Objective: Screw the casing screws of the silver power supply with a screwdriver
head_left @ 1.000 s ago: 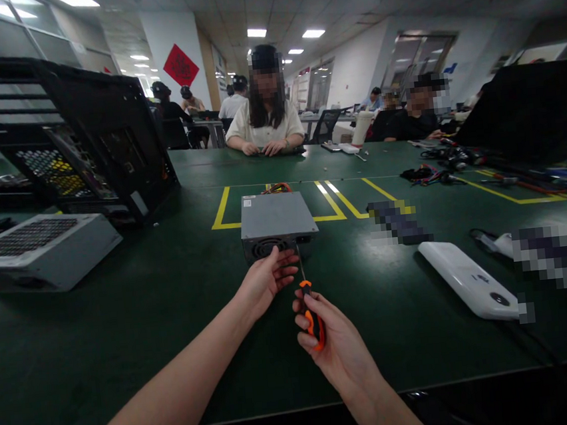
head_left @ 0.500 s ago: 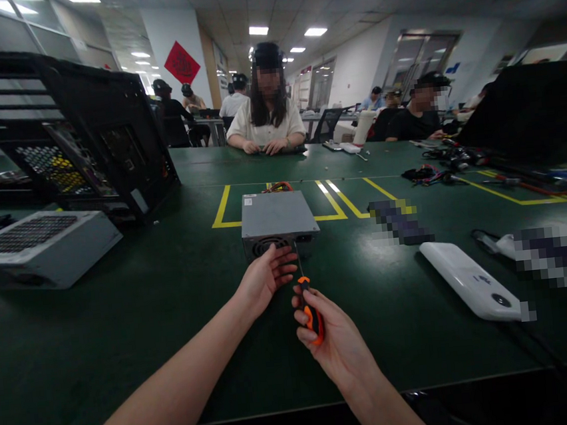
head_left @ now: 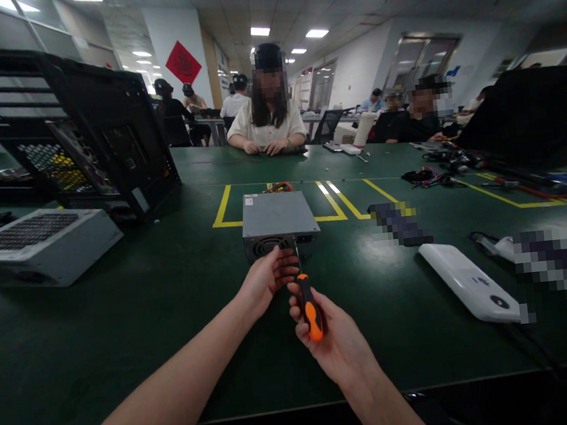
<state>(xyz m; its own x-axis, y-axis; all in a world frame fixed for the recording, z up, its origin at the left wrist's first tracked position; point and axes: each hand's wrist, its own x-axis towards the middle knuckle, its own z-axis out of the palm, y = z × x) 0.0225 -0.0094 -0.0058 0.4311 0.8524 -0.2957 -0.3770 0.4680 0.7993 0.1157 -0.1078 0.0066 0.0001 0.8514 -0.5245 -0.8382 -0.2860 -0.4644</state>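
Note:
A grey computer power supply (head_left: 279, 213) sits on the green table, its fan grille and socket facing me. My right hand (head_left: 330, 325) is closed round the black and orange handle of a screwdriver (head_left: 312, 313). The thin shaft points away from me, up to the power supply's near face beside the socket; where exactly its tip rests is too small to tell. My left hand (head_left: 269, 274) is at the fan grille, just left of the shaft. Its fingers are stretched out and slightly apart, and whether they touch the metal or the shaft is unclear.
To the left stand a second power supply (head_left: 41, 246) and a black computer case (head_left: 100, 136). A white device (head_left: 471, 281) lies at right, with cables (head_left: 452, 163) behind it. Yellow tape (head_left: 220, 208) marks the table (head_left: 187, 355). A person (head_left: 265, 121) sits opposite.
The screwdriver handle has turned in my right hand, so more of its orange side faces up, and my right fingers have shifted round it. My left hand has barely moved.

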